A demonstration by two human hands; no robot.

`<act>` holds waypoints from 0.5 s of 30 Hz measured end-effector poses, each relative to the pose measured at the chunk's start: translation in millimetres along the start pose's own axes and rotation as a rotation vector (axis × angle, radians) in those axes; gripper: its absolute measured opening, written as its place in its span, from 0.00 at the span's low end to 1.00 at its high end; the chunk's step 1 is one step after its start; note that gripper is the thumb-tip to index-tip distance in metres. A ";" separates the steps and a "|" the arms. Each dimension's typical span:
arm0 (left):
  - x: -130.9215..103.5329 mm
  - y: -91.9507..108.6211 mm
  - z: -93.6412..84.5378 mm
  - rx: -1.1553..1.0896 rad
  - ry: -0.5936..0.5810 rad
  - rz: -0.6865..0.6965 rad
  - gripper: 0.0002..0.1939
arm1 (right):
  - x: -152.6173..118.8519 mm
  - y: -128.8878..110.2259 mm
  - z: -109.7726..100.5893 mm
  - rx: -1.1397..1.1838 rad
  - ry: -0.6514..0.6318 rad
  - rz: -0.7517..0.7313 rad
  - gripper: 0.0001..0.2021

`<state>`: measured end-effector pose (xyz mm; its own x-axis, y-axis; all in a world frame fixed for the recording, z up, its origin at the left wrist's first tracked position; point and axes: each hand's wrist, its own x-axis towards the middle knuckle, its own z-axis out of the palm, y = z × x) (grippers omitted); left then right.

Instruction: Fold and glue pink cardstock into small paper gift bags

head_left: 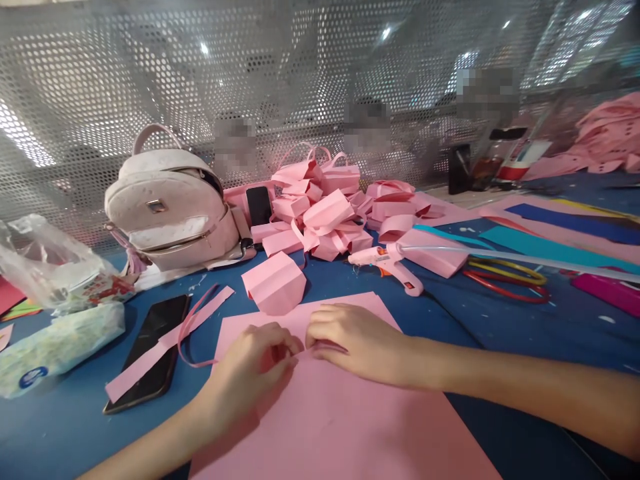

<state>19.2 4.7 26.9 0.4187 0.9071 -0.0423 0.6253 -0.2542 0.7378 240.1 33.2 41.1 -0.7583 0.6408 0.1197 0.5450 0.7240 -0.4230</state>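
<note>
Both hands meet over a large sheet of pink paper (345,427) lying on the blue table. My left hand (243,367) is closed, its thumb and fingertips pinching one end of a small pink paper strip (306,353). From the other side my right hand (353,343) grips the same strip, fingers curled round it, so much of it is hidden. Just beyond the hands sits a folded pink paper piece (276,283). A pink glue gun (393,265) lies past my right hand, and a loose long paper strip (150,363) crosses a black phone (163,317) left of the sheet.
At the back are a pale backpack (173,207), a heap of folded pink paper pieces (325,213) and a second phone (259,207) by a perforated metal screen (300,73). A tissue pack (65,343) is at left; colored strips (555,243) and a cord (453,317) at right.
</note>
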 end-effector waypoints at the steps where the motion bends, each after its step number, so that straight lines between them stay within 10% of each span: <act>1: -0.5 -0.5 0.6 0.015 0.012 -0.001 0.06 | -0.2 1.3 3.3 0.024 0.022 0.009 0.06; 15: -8.1 -13.0 -1.0 0.124 0.053 -0.009 0.14 | -4.8 26.0 16.7 0.062 0.149 -0.118 0.10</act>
<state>7.1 1.0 18.4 0.3793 0.9252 -0.0110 0.7073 -0.2823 0.6481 252.0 44.6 14.5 -0.7517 0.5867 0.3012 0.4290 0.7819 -0.4524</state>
